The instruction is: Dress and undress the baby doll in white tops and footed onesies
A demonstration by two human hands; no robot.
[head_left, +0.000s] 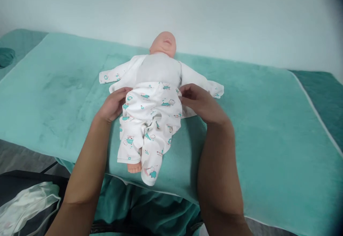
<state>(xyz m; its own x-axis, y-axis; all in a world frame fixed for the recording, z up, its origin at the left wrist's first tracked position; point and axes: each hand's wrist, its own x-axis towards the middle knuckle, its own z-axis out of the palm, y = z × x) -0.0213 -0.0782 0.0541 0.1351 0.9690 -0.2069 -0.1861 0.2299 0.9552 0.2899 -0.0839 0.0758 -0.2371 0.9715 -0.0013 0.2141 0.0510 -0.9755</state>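
A baby doll [163, 44] lies on its back on a green cloth, head pointing away from me. It wears a white long-sleeved baby top [122, 69], spread apart at the front over a pale torso [159, 68]. Printed white baby pants [150, 102] are drawn up to its waist. At the left side of the waistband, my left hand [114, 103] is closed on the fabric, its fingertips partly hidden. My right hand [199, 102] has thumb and curled fingers on the waistband's right edge. One bare foot [134, 167] shows below a pant leg; the other leg's end is covered.
The green cloth [257, 128] covers the table, with a white wall [230, 18] behind it. At the lower left, a crumpled whitish plastic-like item [29, 203] rests on a dark surface. A dark green bundle [6, 57] lies at the far left.
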